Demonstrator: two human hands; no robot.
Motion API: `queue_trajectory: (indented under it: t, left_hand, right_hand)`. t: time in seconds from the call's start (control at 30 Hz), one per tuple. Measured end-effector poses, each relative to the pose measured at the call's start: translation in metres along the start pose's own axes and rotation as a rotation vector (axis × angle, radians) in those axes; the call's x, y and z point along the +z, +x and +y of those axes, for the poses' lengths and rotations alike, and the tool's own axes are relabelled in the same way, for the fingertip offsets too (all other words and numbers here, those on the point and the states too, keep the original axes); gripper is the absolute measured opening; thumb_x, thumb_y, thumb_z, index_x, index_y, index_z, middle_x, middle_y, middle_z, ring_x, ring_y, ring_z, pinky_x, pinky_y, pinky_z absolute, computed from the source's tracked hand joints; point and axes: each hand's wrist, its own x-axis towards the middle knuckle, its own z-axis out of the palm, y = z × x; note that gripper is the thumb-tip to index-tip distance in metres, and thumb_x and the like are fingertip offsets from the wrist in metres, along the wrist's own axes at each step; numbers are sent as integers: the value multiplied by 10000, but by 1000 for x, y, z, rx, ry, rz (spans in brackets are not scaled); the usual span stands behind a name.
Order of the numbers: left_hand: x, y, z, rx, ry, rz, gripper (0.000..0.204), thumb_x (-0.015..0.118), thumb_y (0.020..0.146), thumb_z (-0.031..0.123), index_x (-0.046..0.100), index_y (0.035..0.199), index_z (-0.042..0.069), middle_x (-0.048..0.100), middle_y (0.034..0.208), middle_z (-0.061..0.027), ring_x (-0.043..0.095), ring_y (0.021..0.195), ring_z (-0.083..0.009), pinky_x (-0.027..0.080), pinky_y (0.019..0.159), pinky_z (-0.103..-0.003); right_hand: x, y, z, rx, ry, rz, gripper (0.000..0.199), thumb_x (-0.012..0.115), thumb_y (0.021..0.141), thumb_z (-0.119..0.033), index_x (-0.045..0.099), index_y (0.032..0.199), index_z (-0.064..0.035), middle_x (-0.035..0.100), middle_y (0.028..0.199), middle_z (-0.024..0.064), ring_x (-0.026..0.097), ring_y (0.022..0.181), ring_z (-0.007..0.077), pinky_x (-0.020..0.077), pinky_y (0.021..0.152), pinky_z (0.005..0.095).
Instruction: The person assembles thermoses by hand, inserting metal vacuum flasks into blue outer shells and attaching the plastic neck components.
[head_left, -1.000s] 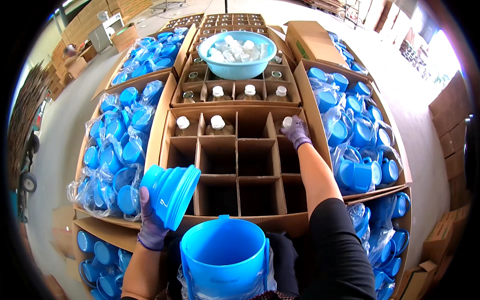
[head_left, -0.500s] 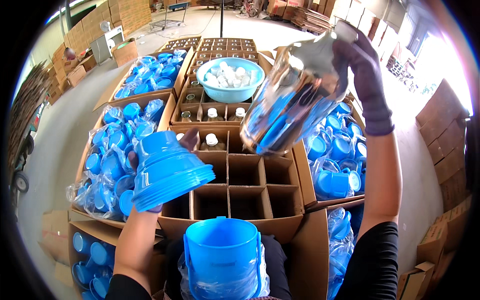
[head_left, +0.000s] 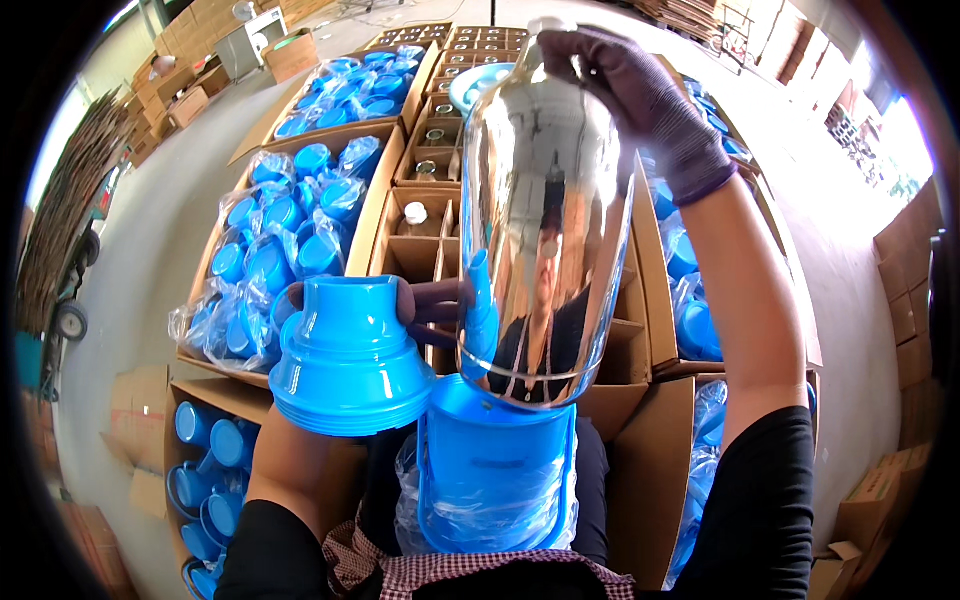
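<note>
Purple-gloved right hand (head_left: 640, 105) raised, gripping silver bottle (head_left: 545, 220) by neck, left hand (head_left: 436, 294) lower, holding blue collar (head_left: 350, 355)

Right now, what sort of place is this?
Probably a warehouse or factory workshop: open cartons full of bagged blue plastic parts, a divided carton with a white-capped bottle, and stacked boxes behind.

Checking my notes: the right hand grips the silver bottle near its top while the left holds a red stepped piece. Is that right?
The colour is wrong: the head view shows the left hand holding a blue stepped plastic piece. The right hand grips the silver bottle as stated.
</note>
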Motion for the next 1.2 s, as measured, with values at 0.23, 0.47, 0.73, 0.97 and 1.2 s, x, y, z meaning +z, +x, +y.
queue_trajectory:
  t: [0.23,0.47,0.73,0.97,1.2]
  left_hand:
    - [-62,-28,4,67,-147,134,977,538,900,804,481,1499,35,428,1578,-282,479,1423,-435,409,1182,-585]
    - [-82,72,-1,-12,-287,167,916,551,937,759,449,1537,74,510,1532,-232,528,1391,-410,424,1178,-584]
    - [-23,94,-80,-533,72,155,936,686,902,691,447,1537,47,602,1444,-187,619,1301,-310,501,1131,-481]
    - [-14,77,-85,-654,0,-161,1120,841,724,715,467,1533,36,547,1500,-239,540,1393,-380,436,1178,-530]
    - [-32,58,-85,-682,131,6,1130,824,784,666,343,1606,57,483,1567,-199,534,1404,-345,437,1191,-505]
  right_hand:
    - [66,-49,41,-306,-376,-149,182,628,1014,-170,755,1117,-90,668,1026,26,653,868,132,549,758,276]
    - [139,-153,25,625,307,26,541,833,861,-308,648,1240,30,714,986,129,706,871,163,593,761,300]
    - [131,-229,-4,686,401,-96,456,774,940,-425,727,1155,-26,758,1003,119,723,943,194,563,867,329]
    - [63,-198,-38,329,-516,-186,252,678,955,-245,740,918,-3,713,824,141,719,768,280,560,693,349]
    - [123,-166,16,90,-312,-146,436,717,939,-445,744,949,-11,712,903,193,723,870,355,571,802,430]
